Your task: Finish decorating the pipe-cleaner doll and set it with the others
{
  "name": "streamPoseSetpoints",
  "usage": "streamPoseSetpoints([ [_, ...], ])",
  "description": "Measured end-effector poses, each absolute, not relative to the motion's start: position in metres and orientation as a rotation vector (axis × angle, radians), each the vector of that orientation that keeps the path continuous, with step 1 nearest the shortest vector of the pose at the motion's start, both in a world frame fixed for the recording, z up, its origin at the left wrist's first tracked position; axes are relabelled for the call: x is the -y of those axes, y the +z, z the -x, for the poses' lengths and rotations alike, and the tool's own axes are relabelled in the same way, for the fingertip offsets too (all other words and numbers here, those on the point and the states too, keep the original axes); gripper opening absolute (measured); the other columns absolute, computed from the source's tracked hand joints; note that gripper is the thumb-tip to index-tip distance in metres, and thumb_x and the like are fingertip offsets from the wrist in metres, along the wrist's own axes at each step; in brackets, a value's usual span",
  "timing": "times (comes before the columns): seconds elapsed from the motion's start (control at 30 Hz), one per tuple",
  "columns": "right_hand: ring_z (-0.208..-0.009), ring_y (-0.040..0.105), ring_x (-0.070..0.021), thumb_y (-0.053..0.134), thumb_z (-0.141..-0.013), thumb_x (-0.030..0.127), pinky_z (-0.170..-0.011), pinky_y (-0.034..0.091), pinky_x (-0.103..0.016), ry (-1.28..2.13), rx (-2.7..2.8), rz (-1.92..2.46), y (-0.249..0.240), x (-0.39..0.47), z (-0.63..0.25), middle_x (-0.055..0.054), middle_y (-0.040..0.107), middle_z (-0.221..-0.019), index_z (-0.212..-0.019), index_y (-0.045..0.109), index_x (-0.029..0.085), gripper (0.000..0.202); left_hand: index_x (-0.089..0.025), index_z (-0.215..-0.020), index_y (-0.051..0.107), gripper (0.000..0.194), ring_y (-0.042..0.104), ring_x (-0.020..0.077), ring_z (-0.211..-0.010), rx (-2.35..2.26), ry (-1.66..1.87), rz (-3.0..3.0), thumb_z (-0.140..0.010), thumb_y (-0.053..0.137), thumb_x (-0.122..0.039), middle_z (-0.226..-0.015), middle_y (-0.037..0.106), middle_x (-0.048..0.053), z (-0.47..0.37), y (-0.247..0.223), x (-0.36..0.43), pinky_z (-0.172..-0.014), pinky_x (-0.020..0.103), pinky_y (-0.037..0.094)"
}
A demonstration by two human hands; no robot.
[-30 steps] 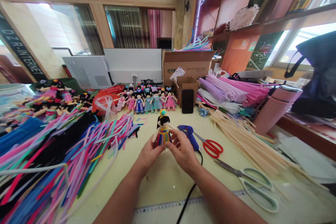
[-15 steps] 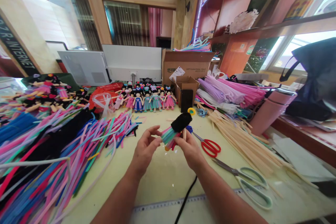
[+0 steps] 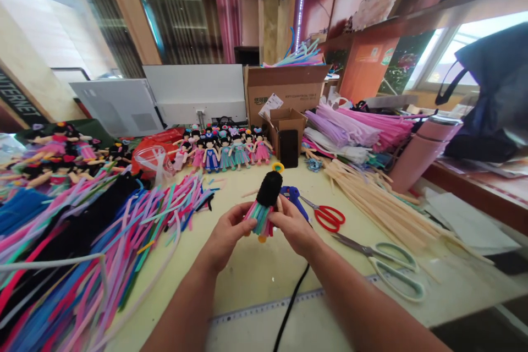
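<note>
We have a doll (image 3: pixel 269 190) at the centre of the frame, above the table (image 3: pixel 243 280), its black hair towards us and its striped skirt pointing down. Our left hand (image 3: pixel 225 234) is partly closed, thumb and fingers pinching the skirt's left edge; our right hand (image 3: pixel 299 231), similarly curled, grips its right side. We probably hold it from both sides to steady it and keep its back in view. The glue gun (image 3: pixel 293 196) and red-handled scissors (image 3: pixel 330 219) lie just beside our right hand, presumably for easy reach; the phone (image 3: pixel 288 148) leans against the small carton (image 3: pixel 273 135), likely for support.

We count one doll in our hands, one glue gun, two pairs of scissors including the pale-green pair (image 3: pixel 369 251), one phone, two cartons and one pink bottle (image 3: pixel 424 148). The dolls at upper centre (image 3: pixel 211 155) overlap too much for an exact count.
</note>
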State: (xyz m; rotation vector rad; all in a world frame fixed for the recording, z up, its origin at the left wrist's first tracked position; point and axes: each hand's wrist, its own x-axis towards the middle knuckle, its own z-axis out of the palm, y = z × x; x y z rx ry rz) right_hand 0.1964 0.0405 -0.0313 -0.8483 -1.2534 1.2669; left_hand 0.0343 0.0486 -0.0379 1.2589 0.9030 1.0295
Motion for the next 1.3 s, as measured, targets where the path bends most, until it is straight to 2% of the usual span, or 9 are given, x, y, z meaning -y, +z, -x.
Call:
streamPoseSetpoints([
  [0.07, -0.070, 0.054, -0.0150, 0.056, -0.066, 0.021, -0.059, 0.045, -0.025, 1.290, 1.249, 0.804, -0.031, -0.041, -0.197, 0.000, 0.060, -0.078, -0.091, 0.059, 0.019, 0.025, -0.019, -0.104, 0.069, 0.043, 0.058, 0.0195, -0.079, -0.909, 1.055, -1.225, -0.064, 0.078, -0.034, -0.097, 0.070, 0.007, -0.035, -0.037, -0.049, -0.067, 0.029, 0.039],
  [0.13, -0.072, 0.055, -0.0151, 0.059, -0.069, 0.025, -0.060, 0.046, -0.025, 1.304, 1.224, 0.784, -0.031, -0.042, -0.198, -0.001, 0.062, -0.084, -0.100, 0.060, 0.019, 0.031, -0.019, -0.099, 0.069, 0.041, 0.058, 0.0179, -0.075, -0.912, 1.098, -1.163, -0.062, 0.080, -0.033, -0.093, 0.070, 0.006, -0.036, -0.035, -0.048, -0.065, 0.028, 0.040],
  [0.27, -0.078, 0.059, -0.0151, 0.063, -0.074, 0.032, -0.065, 0.049, -0.026, 1.359, 1.195, 0.816, -0.035, -0.045, -0.198, -0.003, 0.064, -0.095, -0.115, 0.056, 0.022, 0.043, -0.019, -0.093, 0.067, 0.041, 0.061, 0.0180, -0.078, -0.898, 1.187, -1.012, -0.057, 0.083, -0.030, -0.090, 0.070, 0.003, -0.039, -0.033, -0.048, -0.070, 0.028, 0.044],
  [0.4, -0.077, 0.060, -0.0137, 0.063, -0.076, 0.033, -0.065, 0.047, -0.024, 1.362, 1.232, 0.879, -0.040, -0.048, -0.197, -0.002, 0.064, -0.092, -0.106, 0.059, 0.021, 0.032, -0.020, -0.093, 0.065, 0.043, 0.062, 0.0161, -0.079, -0.895, 1.226, -0.909, -0.055, 0.083, -0.026, -0.091, 0.069, 0.001, -0.038, -0.032, -0.050, -0.072, 0.028, 0.046],
  [0.53, -0.075, 0.059, -0.0128, 0.064, -0.074, 0.030, -0.065, 0.047, -0.024, 1.352, 1.207, 0.841, -0.045, -0.050, -0.196, 0.000, 0.062, -0.087, -0.103, 0.058, 0.020, 0.032, -0.021, -0.094, 0.065, 0.043, 0.061, 0.0130, -0.073, -0.891, 1.196, -0.895, -0.055, 0.084, -0.025, -0.089, 0.069, -0.001, -0.038, -0.032, -0.049, -0.068, 0.026, 0.046],
  [0.7, -0.066, 0.055, -0.0117, 0.064, -0.074, 0.032, -0.061, 0.046, -0.024, 1.317, 1.185, 0.818, -0.045, -0.051, -0.196, 0.002, 0.058, -0.077, -0.092, 0.056, 0.020, 0.023, -0.021, -0.094, 0.067, 0.039, 0.061, 0.0128, -0.073, -0.889, 1.139, -0.926, -0.059, 0.082, -0.030, -0.088, 0.069, -0.001, -0.040, -0.031, -0.048, -0.066, 0.025, 0.046],
  [0.87, -0.061, 0.051, -0.0103, 0.060, -0.073, 0.027, -0.057, 0.043, -0.022, 1.275, 1.225, 0.821, -0.044, -0.052, -0.196, 0.004, 0.055, -0.072, -0.085, 0.055, 0.020, 0.014, -0.021, -0.092, 0.067, 0.034, 0.060, 0.0119, -0.067, -0.902, 1.133, -0.933, -0.064, 0.079, -0.036, -0.079, 0.068, -0.001, -0.040, -0.032, -0.049, -0.065, 0.025, 0.046],
  [1.1, -0.062, 0.049, -0.0104, 0.056, -0.072, 0.021, -0.056, 0.040, -0.022, 1.223, 1.236, 0.847, -0.043, -0.051, -0.196, 0.004, 0.053, -0.071, -0.086, 0.057, 0.020, 0.015, -0.019, -0.091, 0.069, 0.037, 0.060, 0.0122, -0.069, -0.904, 1.134, -0.924, -0.060, 0.082, -0.034, -0.081, 0.071, 0.000, -0.041, -0.031, -0.049, -0.065, 0.024, 0.046],
  [1.3, -0.057, 0.045, -0.0097, 0.056, -0.072, 0.023, -0.053, 0.038, -0.022, 1.224, 1.272, 0.887, -0.042, -0.050, -0.196, 0.005, 0.049, -0.067, -0.088, 0.058, 0.019, 0.016, -0.019, -0.091, 0.069, 0.035, 0.062, 0.0138, -0.073, -0.924, 1.148, -0.929, -0.061, 0.081, -0.034, -0.086, 0.071, 0.001, -0.041, -0.034, -0.051, -0.066, 0.024, 0.047],
])
